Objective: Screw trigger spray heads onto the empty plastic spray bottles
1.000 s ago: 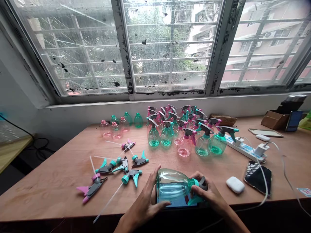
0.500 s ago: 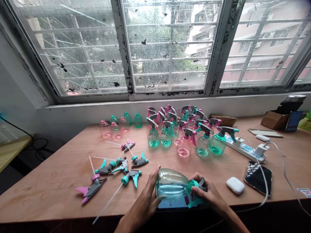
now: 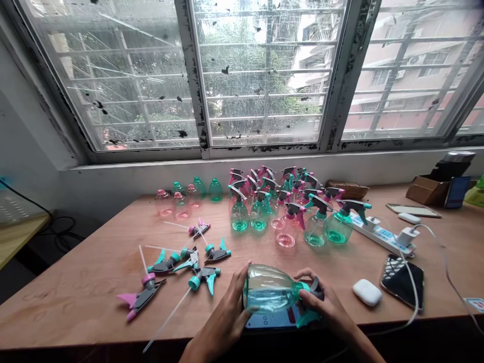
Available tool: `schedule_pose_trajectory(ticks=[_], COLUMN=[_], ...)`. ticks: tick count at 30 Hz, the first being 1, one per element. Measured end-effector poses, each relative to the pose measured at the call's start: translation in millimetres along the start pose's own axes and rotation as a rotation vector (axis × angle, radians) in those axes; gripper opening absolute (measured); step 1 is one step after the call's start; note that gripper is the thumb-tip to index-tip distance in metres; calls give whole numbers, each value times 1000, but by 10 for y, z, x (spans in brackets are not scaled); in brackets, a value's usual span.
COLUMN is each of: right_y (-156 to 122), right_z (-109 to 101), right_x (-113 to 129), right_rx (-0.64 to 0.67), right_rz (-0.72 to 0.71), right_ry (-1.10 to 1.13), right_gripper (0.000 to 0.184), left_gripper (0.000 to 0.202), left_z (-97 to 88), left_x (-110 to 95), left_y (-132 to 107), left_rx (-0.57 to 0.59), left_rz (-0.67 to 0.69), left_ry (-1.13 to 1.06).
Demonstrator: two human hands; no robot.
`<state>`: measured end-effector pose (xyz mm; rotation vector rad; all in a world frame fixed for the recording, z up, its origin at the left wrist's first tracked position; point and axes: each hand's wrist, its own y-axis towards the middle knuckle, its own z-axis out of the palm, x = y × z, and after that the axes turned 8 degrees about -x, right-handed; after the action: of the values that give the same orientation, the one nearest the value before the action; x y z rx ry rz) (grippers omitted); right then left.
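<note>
Near the table's front edge, a clear green spray bottle [image 3: 270,287] lies sideways between my hands. My left hand [image 3: 230,307] is wrapped round its base end. At the other end, my right hand [image 3: 321,302] grips the teal collar of the grey spray head [image 3: 316,288], whose teal trigger points down. Beneath the bottle is a lit phone screen [image 3: 266,320], partly covered. To the left lie several loose spray heads with thin tubes, among them a teal one [image 3: 204,277] and a pink one [image 3: 143,297].
Behind my hands stand several spray bottles [image 3: 259,214] with heads fitted. Headless bottles [image 3: 181,205] stand at the back left. On the right are a white earbud case [image 3: 367,292], a black phone [image 3: 403,281], a power strip [image 3: 381,233] and trailing white cables.
The spray bottle stays in both hands at nearly the same place. The spray head's trigger has turned slightly, and more of the phone screen shows beneath the bottle.
</note>
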<state>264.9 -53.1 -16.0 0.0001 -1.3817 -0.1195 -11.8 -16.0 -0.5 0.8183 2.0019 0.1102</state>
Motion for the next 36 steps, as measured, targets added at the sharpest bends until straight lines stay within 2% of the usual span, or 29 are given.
schedule_pose_trajectory(ticks=[2,6,7,12,16,18,21,23,27,31,33,36], right_y=[7,11,10,7,12,8,-18,-42,-59,-34,-23,-18], right_z=[-2,-1,-1,-17,-26,-21,-22,-40,-109,-159,-168,-171], right_x=[-3,14,18,0,-20,-7,39,69,74,8,-16,-20], right_rx=[-9,16,19,21,16,17,-4,-17,-38,-53,-40,-19], right_rz=[-2,-33,-35,-16,-20,-18,-2,-5,-15,-23,-3,38], right_ry=[10,-13,-19,-30,-31,-43,-52,-49,-50,-5,9,13], right_gripper=[39,34,33,34,35,36,39,39,39,42,44,46], left_gripper=[76,110,113,98,90,94,111,111,106,88,88,107], left_z=[26,52,45,-10,12,22,6,-14,5,95,120,101], left_x=[46,100,88,-37,-4,45,77,55,-12,17,57,87], left_y=[-8,-20,-17,23,25,9,-14,-17,-12,-50,-80,-110], left_rx=[3,31,37,35,16,30,55,52,24,-40,-34,3], left_rz=[-12,-62,-78,-88,-58,-55,-84,-96,13,164,147,35], left_ry=[8,-62,-82,-51,-44,-63,-118,-112,-1,59,52,14])
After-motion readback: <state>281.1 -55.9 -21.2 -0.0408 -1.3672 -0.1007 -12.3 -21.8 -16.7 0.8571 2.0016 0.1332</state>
